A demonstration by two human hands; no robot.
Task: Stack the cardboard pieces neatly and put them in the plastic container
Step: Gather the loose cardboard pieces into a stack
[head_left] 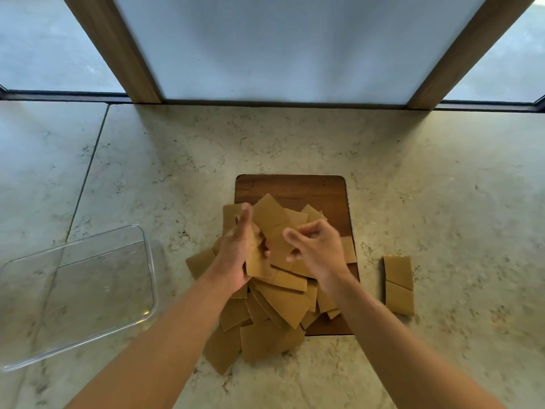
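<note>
We gripped a few cardboard pieces (267,231) in our left hand (236,255); our right hand (317,249), fingers loosely curled, pinched their edge above the pile (274,308) on the counter (442,187). The plastic container (73,293) lay left.

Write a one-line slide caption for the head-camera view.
Both hands gather cardboard pieces over a wooden board, the clear plastic container empty at left.
</note>
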